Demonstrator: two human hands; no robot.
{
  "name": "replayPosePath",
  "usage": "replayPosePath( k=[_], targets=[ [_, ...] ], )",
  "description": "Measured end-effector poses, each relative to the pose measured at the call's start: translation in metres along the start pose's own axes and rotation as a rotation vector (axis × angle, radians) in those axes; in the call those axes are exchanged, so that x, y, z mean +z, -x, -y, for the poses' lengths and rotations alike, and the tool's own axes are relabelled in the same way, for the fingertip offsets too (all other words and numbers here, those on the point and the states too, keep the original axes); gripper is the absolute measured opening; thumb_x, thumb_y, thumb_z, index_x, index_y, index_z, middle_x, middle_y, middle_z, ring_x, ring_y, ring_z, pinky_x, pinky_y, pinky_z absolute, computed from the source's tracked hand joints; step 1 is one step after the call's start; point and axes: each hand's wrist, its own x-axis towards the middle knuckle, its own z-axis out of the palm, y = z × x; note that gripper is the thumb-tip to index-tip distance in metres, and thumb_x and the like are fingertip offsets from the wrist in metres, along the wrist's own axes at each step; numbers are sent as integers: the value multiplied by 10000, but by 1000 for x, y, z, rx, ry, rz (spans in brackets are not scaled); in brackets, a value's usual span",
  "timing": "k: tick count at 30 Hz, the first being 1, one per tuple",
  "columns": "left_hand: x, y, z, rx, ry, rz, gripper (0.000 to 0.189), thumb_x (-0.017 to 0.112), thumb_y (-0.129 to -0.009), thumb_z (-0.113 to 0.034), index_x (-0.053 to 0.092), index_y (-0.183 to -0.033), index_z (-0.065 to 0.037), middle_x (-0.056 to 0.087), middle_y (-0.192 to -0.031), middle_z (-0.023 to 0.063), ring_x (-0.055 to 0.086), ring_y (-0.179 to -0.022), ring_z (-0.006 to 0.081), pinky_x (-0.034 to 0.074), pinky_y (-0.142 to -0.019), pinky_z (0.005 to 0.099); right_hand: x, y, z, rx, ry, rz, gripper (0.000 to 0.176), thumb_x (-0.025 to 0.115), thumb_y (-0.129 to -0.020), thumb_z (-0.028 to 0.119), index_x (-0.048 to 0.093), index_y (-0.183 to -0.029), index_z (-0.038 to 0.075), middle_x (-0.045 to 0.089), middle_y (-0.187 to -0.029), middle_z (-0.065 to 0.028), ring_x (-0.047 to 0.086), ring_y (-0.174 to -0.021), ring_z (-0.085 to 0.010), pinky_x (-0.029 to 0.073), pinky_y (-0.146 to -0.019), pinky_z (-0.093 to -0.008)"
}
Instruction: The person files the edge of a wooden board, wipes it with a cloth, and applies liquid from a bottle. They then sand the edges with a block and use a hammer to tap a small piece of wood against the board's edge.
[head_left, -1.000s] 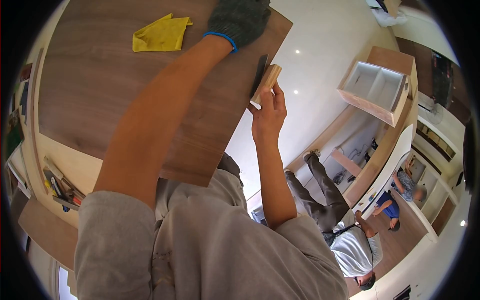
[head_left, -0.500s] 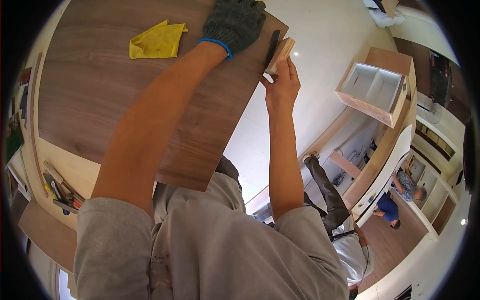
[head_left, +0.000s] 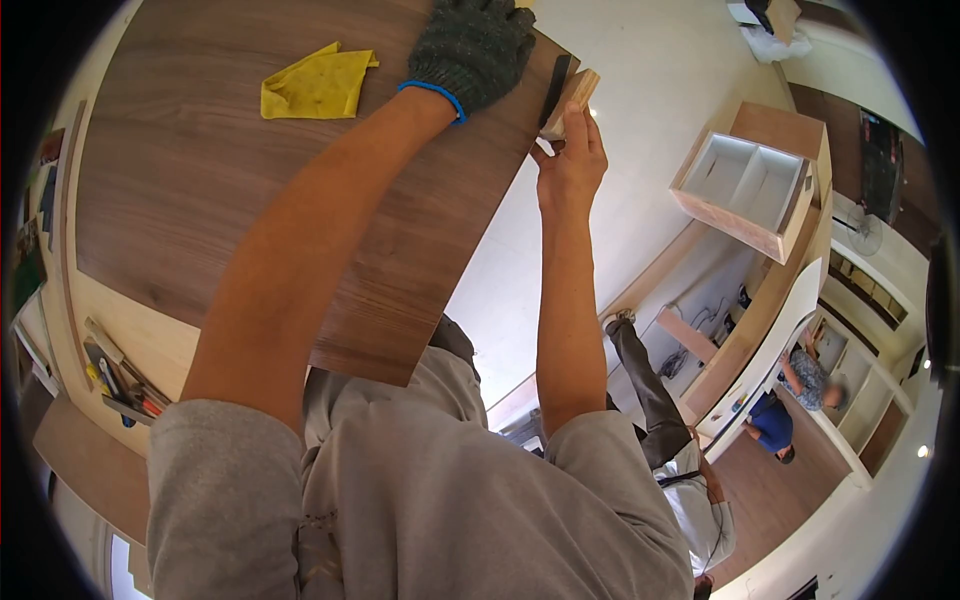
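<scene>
Right hand point(head_left: 572, 168) and wooden block point(head_left: 580, 90) have shifted forward — nearer the panel's point(head_left: 440, 210) far corner.

Left hand point(head_left: 472, 58) lies palm down; right hand point(head_left: 572, 165) pinches.

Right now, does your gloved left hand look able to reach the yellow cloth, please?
Probably yes: the left hand rests on the brown panel near the yellow cloth, with only bare surface visible between them.

You have one wood-grain board point(head_left: 200, 200), one yellow cloth point(head_left: 315, 85) on it, one gloved hand point(head_left: 472, 55) on it, and one bare hand point(head_left: 572, 168) with one wooden block point(head_left: 572, 98) at its edge. Right of the board you see one two-compartment box point(head_left: 735, 222), one fan point(head_left: 865, 236) and three other people point(head_left: 773, 420).
</scene>
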Motion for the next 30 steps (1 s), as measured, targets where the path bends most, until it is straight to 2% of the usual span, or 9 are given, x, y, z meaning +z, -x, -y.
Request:
replayPosePath(
  k=[3,6,9,12,23,30],
  targets=[
    [-1,-4,-5,-12,55,5,390,465,-987,-308,648,-1236,-70,641,-1208,171,529,-1226,328,218,-1180,542,-5,-4,1,22,-36,-3,567,672,-968,265,493,-1434,-3,634,-1162,-85,621,-989,-183,571,-788,-375],
    [0,-4,-8,49,30,-59,374,467,-987,-314,656,-1227,-98,644,-1202,158,531,-1217,325,223,-1172,554,-6,-5,2,26,-66,-16,560,665,-973,260,488,-1440,7,627,-1185,-80,615,-1012,-178,563,-813,-380],
    [-9,-3,-5,34,50,39,373,472,-985,-316,659,-1229,-106,642,-1212,153,524,-1231,328,217,-1173,563,-5,6,-2,13,-76,24,555,658,-979,257,486,-1448,15,625,-1200,-76,613,-1016,-171,558,-824,-378],
    [-2,-2,-3,42,59,-12,379,477,-983,-314,658,-1238,-101,639,-1226,159,514,-1253,336,211,-1178,564,-7,8,-7,0,-55,37,588,665,-974,307,478,-1434,-6,585,-1209,-94,559,-1063,-198,505,-905,-438],
    [-1,1,-3,43,63,-51,384,494,-973,-324,661,-1229,-91,637,-1229,177,514,-1266,350,209,-1183,565,-2,3,-5,-34,-38,28,598,654,-982,302,467,-1450,-20,593,-1211,-90,574,-1035,-189,529,-864,-396],
    [-5,3,-1,42,67,-38,389,492,-975,-325,645,-1247,-94,631,-1233,168,511,-1268,344,216,-1180,563,-18,77,-29,94,59,9,618,644,-989,293,425,-1481,-10,564,-1316,-93,569,-1166,-210,523,-932,-426]
  ],
)
